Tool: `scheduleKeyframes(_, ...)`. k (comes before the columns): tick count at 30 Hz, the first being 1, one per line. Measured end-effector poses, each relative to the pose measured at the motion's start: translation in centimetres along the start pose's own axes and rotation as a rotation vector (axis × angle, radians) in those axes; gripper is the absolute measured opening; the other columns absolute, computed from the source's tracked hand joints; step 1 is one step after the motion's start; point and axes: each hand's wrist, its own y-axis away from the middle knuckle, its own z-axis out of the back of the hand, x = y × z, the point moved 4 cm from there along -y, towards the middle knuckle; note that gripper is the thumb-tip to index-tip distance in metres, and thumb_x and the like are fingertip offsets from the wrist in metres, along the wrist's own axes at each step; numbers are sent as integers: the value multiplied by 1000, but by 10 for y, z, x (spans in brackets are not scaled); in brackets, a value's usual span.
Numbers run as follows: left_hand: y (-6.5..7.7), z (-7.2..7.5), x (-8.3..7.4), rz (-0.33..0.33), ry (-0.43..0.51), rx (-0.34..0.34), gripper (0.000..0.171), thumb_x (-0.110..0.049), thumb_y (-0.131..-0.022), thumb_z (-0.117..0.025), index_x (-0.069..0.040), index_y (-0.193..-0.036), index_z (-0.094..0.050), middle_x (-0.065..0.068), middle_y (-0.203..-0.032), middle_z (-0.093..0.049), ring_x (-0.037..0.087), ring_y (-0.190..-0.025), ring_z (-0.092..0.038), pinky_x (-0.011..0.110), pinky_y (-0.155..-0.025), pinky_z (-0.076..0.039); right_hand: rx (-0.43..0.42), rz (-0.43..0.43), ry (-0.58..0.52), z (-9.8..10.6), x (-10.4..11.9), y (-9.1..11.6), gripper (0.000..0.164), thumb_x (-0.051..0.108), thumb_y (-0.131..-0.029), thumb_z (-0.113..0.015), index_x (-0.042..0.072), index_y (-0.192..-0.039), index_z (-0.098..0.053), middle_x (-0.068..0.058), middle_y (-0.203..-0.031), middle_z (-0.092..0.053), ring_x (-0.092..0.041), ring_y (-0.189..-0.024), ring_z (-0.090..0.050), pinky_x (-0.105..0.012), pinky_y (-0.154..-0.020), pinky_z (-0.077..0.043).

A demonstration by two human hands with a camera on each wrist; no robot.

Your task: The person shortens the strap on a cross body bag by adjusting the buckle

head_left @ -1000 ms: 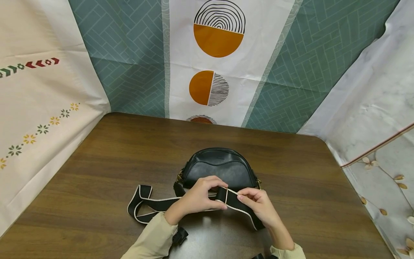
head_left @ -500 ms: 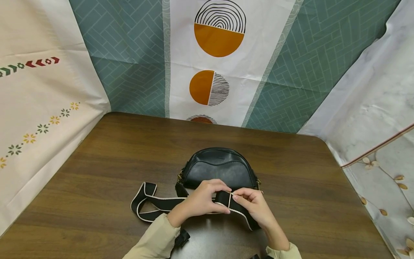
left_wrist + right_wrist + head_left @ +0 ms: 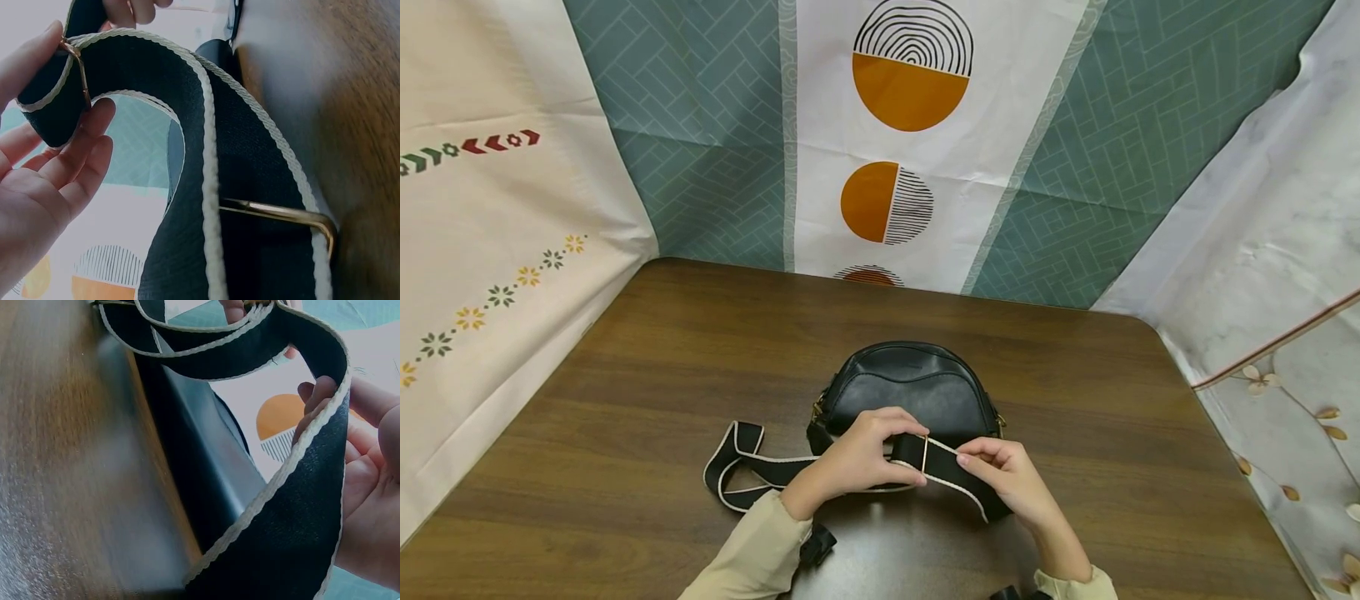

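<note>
A wide black strap (image 3: 966, 482) with cream edging runs between both hands, in front of a black half-round handbag (image 3: 917, 400). My left hand (image 3: 863, 454) pinches the strap at a thin gold slider buckle (image 3: 925, 455), thumb on one end and fingers on the other. In the left wrist view that buckle (image 3: 80, 72) crosses the strap where it folds through. My right hand (image 3: 1003, 477) pinches the strap's upper edge just right of the buckle. From the right wrist, the strap (image 3: 294, 494) loops down past the fingers (image 3: 315, 403).
A loose loop of the strap (image 3: 752, 458) lies on the brown wooden table (image 3: 625, 467) to the left. Another gold metal bar (image 3: 281, 215) sits on the strap in the left wrist view. Patterned cloths (image 3: 700, 150) hang behind and beside the table.
Both hands first shifted closer together at the buckle, then my right hand moved back to the right along the strap. The left hand dipped slightly and rose again. The handbag stayed in place.
</note>
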Motion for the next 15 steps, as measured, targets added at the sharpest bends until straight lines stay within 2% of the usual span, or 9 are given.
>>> scheduleKeyframes(7,0,0,-1,0,-10,0,44,-23,-67,-79,-2,-102,-64,-1,-96,-59,8,-88,-53,20,-75,-43,-30,60,-25,-1,-1,-1,12,-6,-86,-52,-17,-87,-55,-2,-76,-64,-8,-66,-57,-23,-57,-47)
scheduleKeyframes(15,-2,-5,-4,-19,-29,37,44,-23,-66,-79,-3,-102,-64,0,-96,-59,9,-92,-53,21,-80,-42,-37,125,-39,-11,0,-4,8,-7,-85,-52,-11,-86,-59,2,-77,-63,-7,-67,-56,-21,-56,-47)
